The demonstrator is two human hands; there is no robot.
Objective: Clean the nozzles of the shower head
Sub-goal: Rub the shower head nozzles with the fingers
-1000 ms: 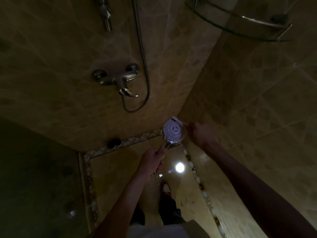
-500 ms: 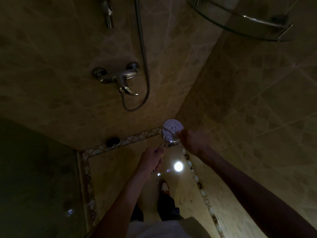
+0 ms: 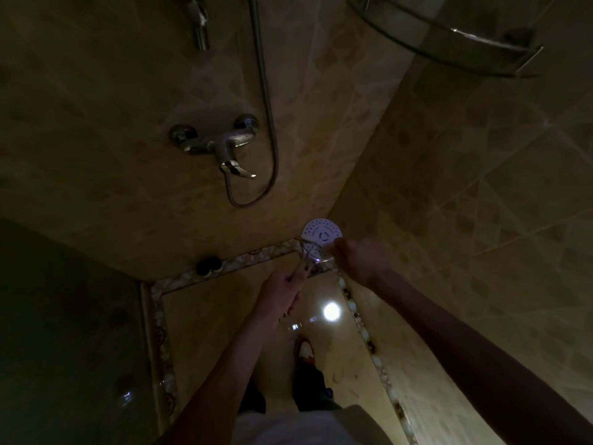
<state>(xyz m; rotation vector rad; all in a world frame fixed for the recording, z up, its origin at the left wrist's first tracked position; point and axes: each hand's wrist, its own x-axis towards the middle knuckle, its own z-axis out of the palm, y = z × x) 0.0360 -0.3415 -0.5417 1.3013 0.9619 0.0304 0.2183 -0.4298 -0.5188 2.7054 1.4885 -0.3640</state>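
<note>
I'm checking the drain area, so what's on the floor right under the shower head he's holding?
Below the shower head: the patterned border strip and glossy floor tile with a bright light reflection. The right hand hides the rest.

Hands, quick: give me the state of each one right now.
Left hand: closed around the shower head handle.
Right hand: fingertips at the nozzle face; too dark to tell its grip.

text: none legible | labels: none | brands: none | numbers: none | signs: none | note: frame too dim for small print
</note>
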